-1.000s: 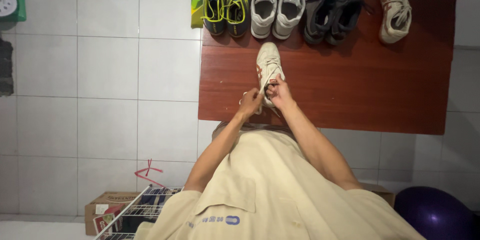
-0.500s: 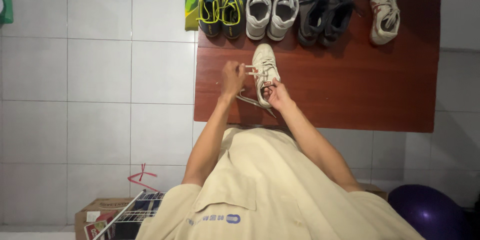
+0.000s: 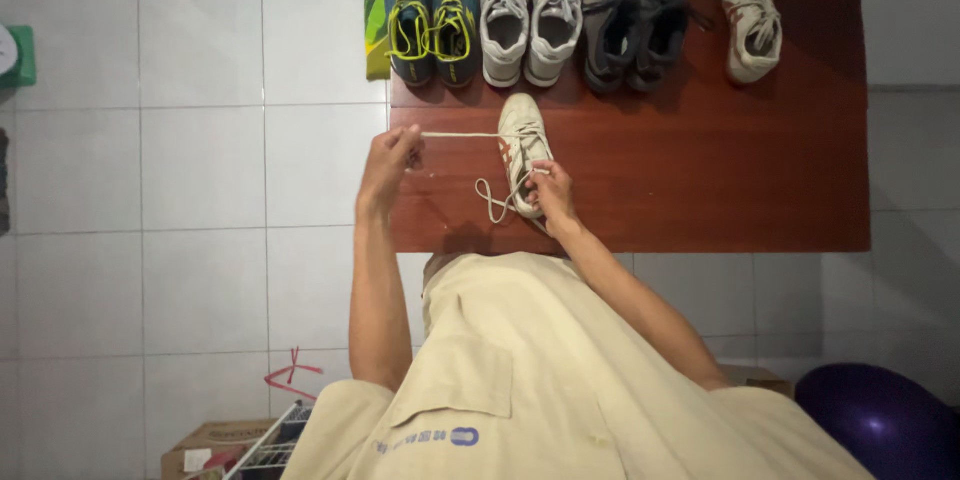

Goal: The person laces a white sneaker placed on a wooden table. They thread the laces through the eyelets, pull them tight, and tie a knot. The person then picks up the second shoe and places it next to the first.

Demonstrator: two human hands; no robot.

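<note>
Sneaker (image 3: 522,145), cream with rust trim, sat on the red-brown table (image 3: 700,180) before a row of shoes. Left hand (image 3: 388,162) pinched the lace (image 3: 458,135), stretched taut sideways; right hand (image 3: 550,195) gripped the heel. Step judged: lace tightening. Next calls for steady bracing, even tension.

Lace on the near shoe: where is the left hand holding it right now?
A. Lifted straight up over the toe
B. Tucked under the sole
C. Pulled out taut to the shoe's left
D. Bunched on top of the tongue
C: the left hand pinches the lace, which runs in a straight line sideways from the shoe.
</note>
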